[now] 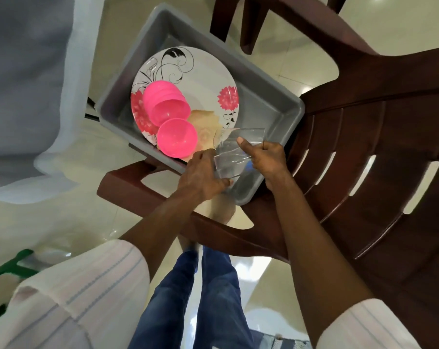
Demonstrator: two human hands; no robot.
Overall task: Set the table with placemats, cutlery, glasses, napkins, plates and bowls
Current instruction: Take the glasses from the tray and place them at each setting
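Presently, over the grey tub (263, 107), the tilted upper glass (252, 136) is being pinched by right hand (268, 159) fingers, the lower glass (226, 167) just beneath being clasped in left hand (200, 175) fingers.

- The 2 glasses (246, 137) you hold look clear, smooth and glossy.
- The pink bowls (177, 141) are shiny, smooth plastic.
- The grey tub (260, 107) is matt plastic.
- The plate (200, 79) has a glossy printed face.
- The brown chair (364, 137) looks like glossy plastic.
- Your sleeves (87, 285) are striped cloth; the floor tiles (62, 217) shine.
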